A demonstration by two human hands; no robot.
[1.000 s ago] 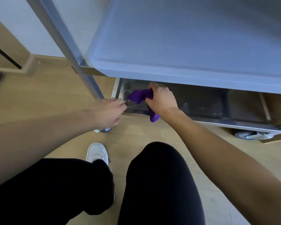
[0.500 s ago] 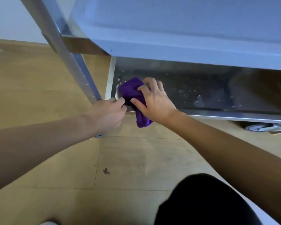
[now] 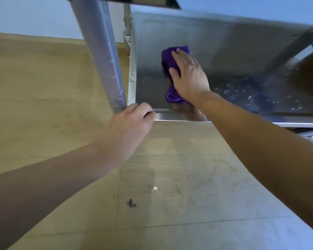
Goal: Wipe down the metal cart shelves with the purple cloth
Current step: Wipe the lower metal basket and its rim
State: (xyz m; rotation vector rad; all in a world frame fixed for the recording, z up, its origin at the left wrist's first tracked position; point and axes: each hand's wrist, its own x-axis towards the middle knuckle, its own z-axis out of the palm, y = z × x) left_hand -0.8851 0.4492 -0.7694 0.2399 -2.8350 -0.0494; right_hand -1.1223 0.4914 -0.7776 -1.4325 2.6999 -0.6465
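Right hand [image 3: 188, 76] and purple cloth [image 3: 170, 56] now farther in on the bottom shelf [image 3: 224, 51].

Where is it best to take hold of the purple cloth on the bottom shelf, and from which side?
Probably the near end of the purple cloth, the bunched fold sticking out below the right hand. Come from the front edge of the shelf. The rest lies flat under the palm, and the upper shelf blocks a reach from above.
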